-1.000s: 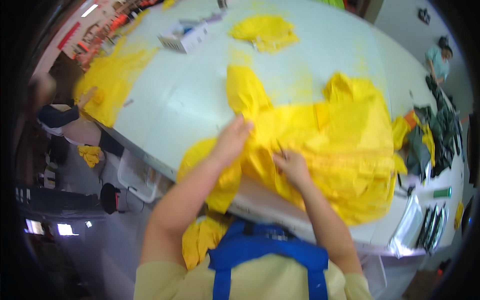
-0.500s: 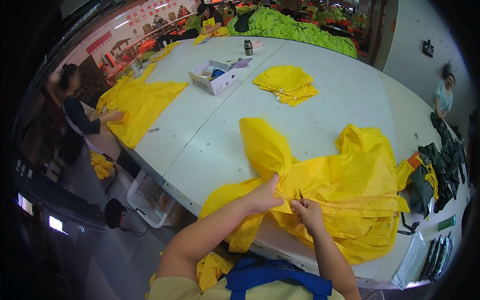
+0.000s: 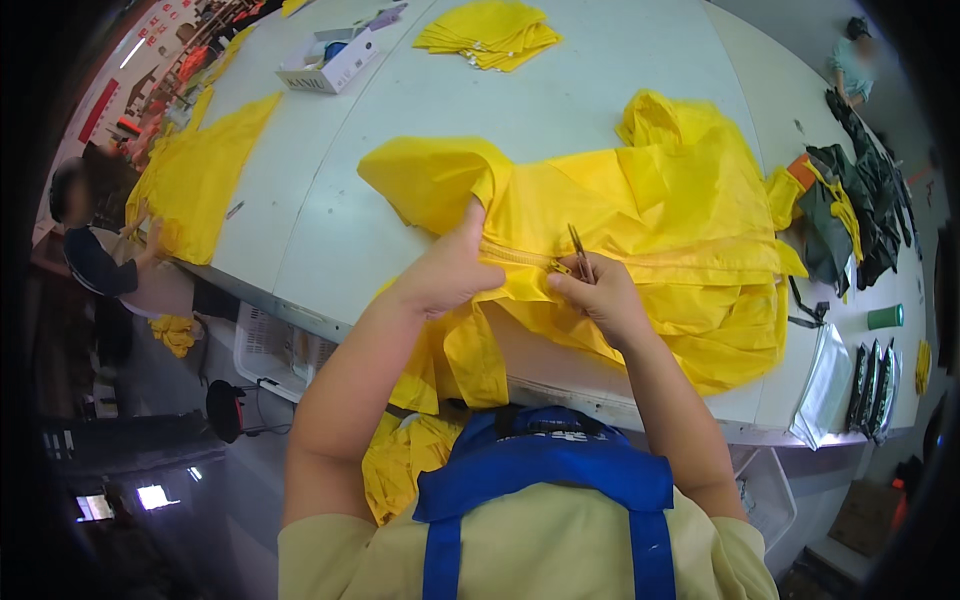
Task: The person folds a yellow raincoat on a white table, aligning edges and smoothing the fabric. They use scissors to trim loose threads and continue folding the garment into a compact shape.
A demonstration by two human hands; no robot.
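A yellow jacket (image 3: 600,200), thin and creased like rainwear, lies spread on the table in front of me. My left hand (image 3: 456,264) is closed on its edge near the hood-like flap at the left. A zipper (image 3: 515,255) runs rightward from there across the front. At the zipper my right hand (image 3: 607,300) is closed around small dark snips (image 3: 578,248), their points sticking up past the fingers. A yellow zipper pull (image 3: 559,267) shows right at its fingertips; whether they pinch it is hard to tell.
A stack of yellow pieces (image 3: 490,35) and a white box (image 3: 328,62) lie farther back on the table (image 3: 370,130). Dark green garments (image 3: 875,215), a green cylinder (image 3: 885,318) and plastic packets sit at right. A person (image 3: 105,255) handles yellow cloth at left; another stands far right.
My view has tilted down, so the table sits higher. My right hand has moved rightward along the zipper, away from my left hand, and the zipper pull now shows beside its fingers.
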